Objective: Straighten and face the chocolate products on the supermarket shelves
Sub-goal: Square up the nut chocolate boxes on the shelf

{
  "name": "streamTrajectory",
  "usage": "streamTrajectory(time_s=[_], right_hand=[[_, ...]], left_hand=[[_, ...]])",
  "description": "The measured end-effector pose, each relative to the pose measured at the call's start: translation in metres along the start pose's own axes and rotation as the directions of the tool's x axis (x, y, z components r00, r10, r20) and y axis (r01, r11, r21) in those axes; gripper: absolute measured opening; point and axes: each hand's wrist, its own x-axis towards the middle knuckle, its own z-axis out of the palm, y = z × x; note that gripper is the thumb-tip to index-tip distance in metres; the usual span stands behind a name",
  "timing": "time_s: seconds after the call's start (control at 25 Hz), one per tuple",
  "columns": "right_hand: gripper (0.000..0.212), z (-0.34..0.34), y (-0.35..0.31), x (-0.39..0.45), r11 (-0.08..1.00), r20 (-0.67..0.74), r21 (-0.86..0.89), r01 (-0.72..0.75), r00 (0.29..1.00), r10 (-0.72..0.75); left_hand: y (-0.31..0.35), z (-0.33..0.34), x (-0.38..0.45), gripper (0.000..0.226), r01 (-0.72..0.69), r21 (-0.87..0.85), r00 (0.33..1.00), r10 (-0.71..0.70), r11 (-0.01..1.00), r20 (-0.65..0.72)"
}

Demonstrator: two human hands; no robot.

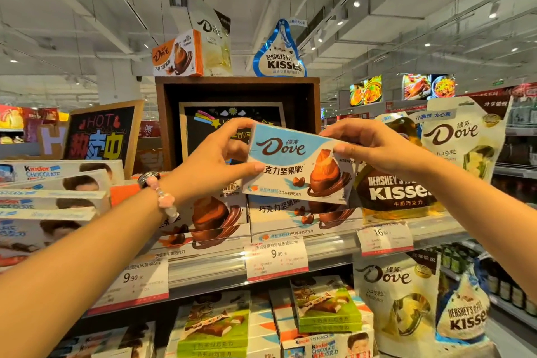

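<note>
Left hand (215, 160): grips the left edge of the blue Dove box (299, 166), thumb across the front near the lower left corner, fingers curled behind the top edge; a beaded bracelet (162, 197) and a dark band sit on the wrist.
Right hand (374, 148): pinches the right edge of the same box, thumb on the front face, fingers wrapped over the top right corner.
Blue Dove box: held up in the air between both hands, front face toward the camera, tilted so its right side sits lower than its left; it hangs just above the row of matching boxes.
Blue Dove row (302, 218): stands face-forward on the upper shelf (328, 253), directly under the held box.
Orange Dove row (209, 218): stands just left of the blue row, partly hidden by the left forearm.
Kinder boxes (52, 197): stacked flat at the far left of the same shelf.
Hershey's Kisses bag (395, 192): brown and gold, just right of the blue row, partly behind the right hand.
White Dove bag (462, 136): upright at the right end, behind the right forearm.
Price tags (276, 256): clipped along the shelf edge, two reading 9.90.
Lower shelf: green boxes (215, 325), more Kinder boxes, another white Dove bag (398, 296) and a Kisses bag.
Wooden crate (238, 90): behind the held box, with an orange Dove box, a white Dove bag and a blue Kisses bag (279, 52) on top.
</note>
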Motion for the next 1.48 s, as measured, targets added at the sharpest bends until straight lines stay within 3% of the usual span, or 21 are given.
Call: streamTrajectory(time_s=[0.12,0.24,0.4,0.56,0.72,0.8,0.92,1.08,1.2,1.32,1.48], right_hand=[[0.028,-0.003,0.005,-0.004,0.998,0.029,-0.056,-0.039,0.999,0.040],[0.021,-0.006,0.003,-0.003,0.987,0.044,-0.148,-0.055,0.997,0.063],[0.020,-0.002,0.003,0.004,0.954,0.105,-0.294,-0.062,0.990,0.097],[0.020,0.009,0.011,0.008,0.937,0.157,-0.343,-0.062,0.980,0.123],[0.011,0.009,0.007,0.022,0.901,0.048,-0.433,-0.010,0.998,0.034],[0.017,0.011,0.002,0.038,0.899,-0.001,-0.438,-0.010,1.000,0.010],[0.024,0.013,-0.001,0.065,0.898,0.071,-0.419,-0.138,0.980,0.184],[0.017,0.015,0.006,0.087,0.831,0.220,-0.500,-0.243,0.893,0.393],[0.012,0.017,0.011,0.097,0.817,0.265,-0.528,-0.233,0.868,0.419],[0.005,0.017,0.015,0.102,0.842,0.294,-0.469,-0.266,0.852,0.433],[0.013,0.020,0.018,0.105,0.855,0.314,-0.410,-0.319,0.830,0.460]], left_hand=[[0.000,0.002,-0.002,0.060,0.008,0.056,0.996,-0.013,0.998,0.092],[-0.001,0.000,0.000,0.042,-0.002,0.107,0.993,-0.011,0.994,0.117],[-0.007,-0.005,0.002,0.035,-0.036,0.328,0.997,0.009,0.944,0.083],[-0.008,0.000,-0.002,0.038,-0.061,0.550,0.995,0.004,0.833,0.104],[-0.004,0.001,-0.004,0.033,-0.068,0.582,0.995,0.010,0.810,0.103],[-0.003,0.001,-0.004,0.032,-0.070,0.582,0.994,0.009,0.810,0.108],[-0.002,0.001,-0.004,0.035,-0.047,0.562,0.996,-0.005,0.826,0.090],[0.000,0.000,-0.005,0.036,-0.064,0.527,0.996,0.025,0.847,0.080],[0.000,0.000,-0.006,0.038,-0.060,0.468,0.996,0.022,0.882,0.088],[0.002,0.000,-0.006,0.038,-0.062,0.519,0.996,0.019,0.852,0.087],[0.000,0.001,-0.005,0.041,-0.040,0.551,0.998,0.002,0.833,0.068]])
